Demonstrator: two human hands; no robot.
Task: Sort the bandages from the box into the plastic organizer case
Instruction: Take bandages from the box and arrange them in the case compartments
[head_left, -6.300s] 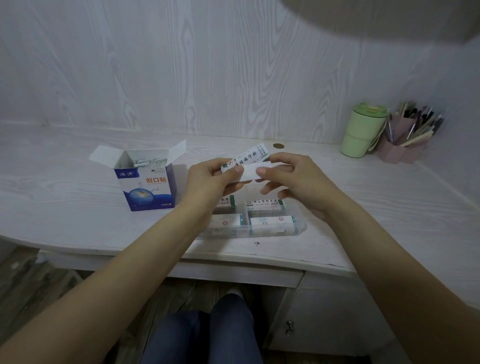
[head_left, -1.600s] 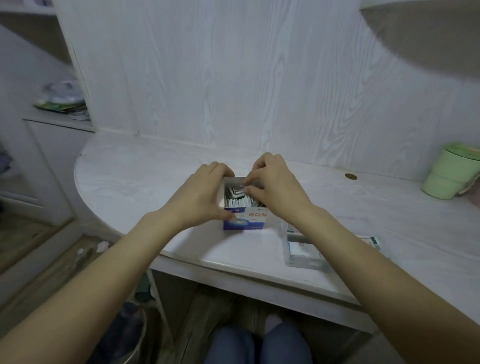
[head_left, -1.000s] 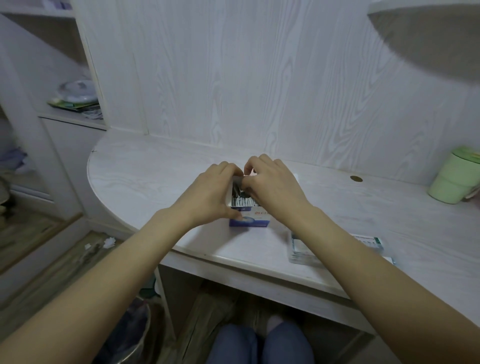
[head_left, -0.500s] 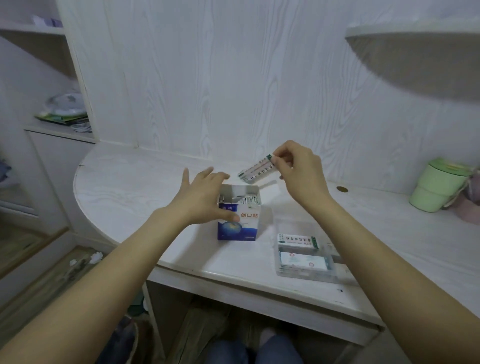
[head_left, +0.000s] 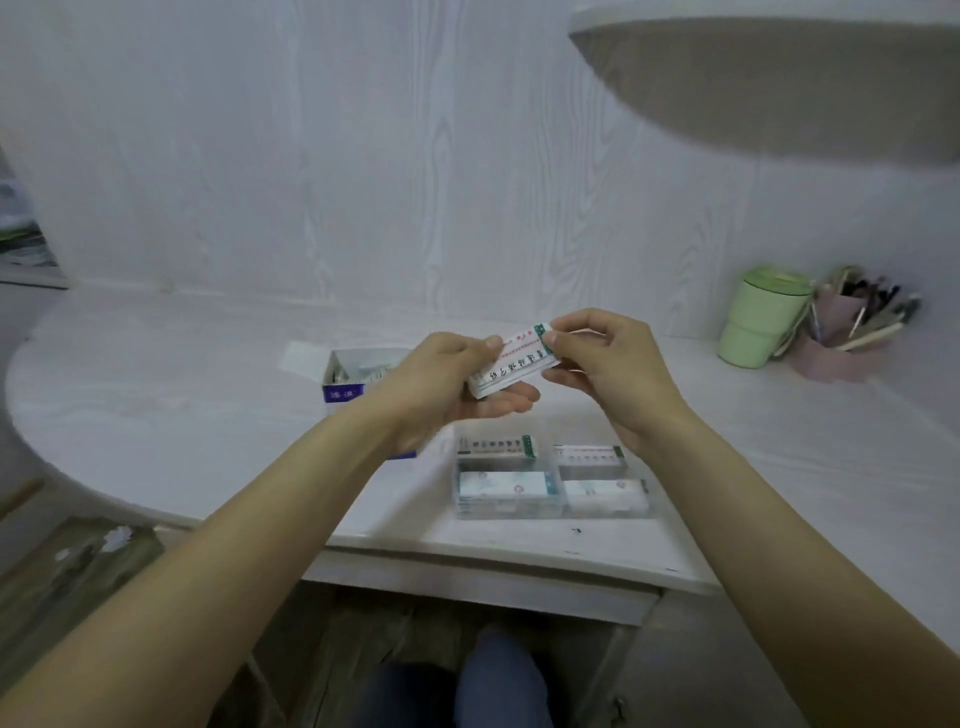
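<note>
Bandage stack (head_left: 511, 364) held in the air between both hands, above the counter (head_left: 156, 415), tilted, high end at 2 o'clock. Left hand (head_left: 457, 382) cradles its low end, thumb on top, fingers curled under. Right hand (head_left: 605, 358) pinches the green-tipped high end. Bandage box (head_left: 345, 382) stands open at 9 o'clock of the left hand, partly hidden by the wrist. Clear organizer case (head_left: 553, 480) sits at 6 o'clock below the hands, near the front counter edge, bandages in its compartments. Green cup (head_left: 761, 317) and pen holder (head_left: 844, 338) well apart at 3 o'clock. Bare counter left of box.
</note>
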